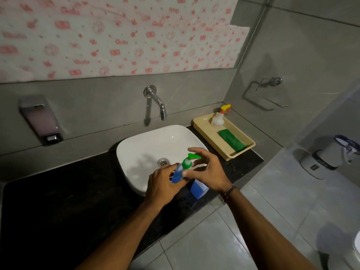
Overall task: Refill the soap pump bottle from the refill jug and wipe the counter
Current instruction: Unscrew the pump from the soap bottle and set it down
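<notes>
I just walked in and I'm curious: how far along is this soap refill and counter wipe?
Early on, it seems. Nothing looks finished. The left hand holds the blue soap pump bottle over the sink while the right hand works at its green pump top, which is still on. A blue container waits on the counter behind the hands. The green cloth lies untouched in the tray, so wiping remains.

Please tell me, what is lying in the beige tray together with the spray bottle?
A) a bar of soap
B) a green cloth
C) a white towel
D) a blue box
B: in the beige tray to the right of the sink, a folded green cloth lies nearer the camera than the spray bottle with its yellow trigger head; nothing else shows in the tray.
</notes>
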Action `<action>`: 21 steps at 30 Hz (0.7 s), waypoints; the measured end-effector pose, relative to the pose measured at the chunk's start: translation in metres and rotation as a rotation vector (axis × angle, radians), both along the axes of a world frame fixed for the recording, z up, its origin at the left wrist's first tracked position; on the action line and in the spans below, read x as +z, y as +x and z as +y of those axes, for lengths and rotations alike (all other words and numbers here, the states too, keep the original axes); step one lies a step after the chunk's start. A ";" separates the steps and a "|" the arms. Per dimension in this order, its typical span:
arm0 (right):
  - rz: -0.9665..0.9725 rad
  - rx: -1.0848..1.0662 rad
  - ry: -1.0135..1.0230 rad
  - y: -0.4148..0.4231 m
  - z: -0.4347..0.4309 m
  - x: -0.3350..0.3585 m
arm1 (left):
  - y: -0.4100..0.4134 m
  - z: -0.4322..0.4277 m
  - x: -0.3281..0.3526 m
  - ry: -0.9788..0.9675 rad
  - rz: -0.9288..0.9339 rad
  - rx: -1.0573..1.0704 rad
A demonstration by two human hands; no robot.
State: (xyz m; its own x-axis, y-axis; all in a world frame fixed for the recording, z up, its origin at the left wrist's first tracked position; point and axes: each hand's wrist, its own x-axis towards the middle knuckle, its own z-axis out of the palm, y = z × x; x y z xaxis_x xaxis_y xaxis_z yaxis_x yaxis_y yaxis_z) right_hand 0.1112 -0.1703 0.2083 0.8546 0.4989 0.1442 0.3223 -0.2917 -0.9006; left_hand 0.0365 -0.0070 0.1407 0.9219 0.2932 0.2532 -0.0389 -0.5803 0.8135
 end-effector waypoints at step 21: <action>-0.010 0.006 0.016 -0.002 0.001 0.014 | -0.002 -0.005 0.016 -0.003 0.004 0.051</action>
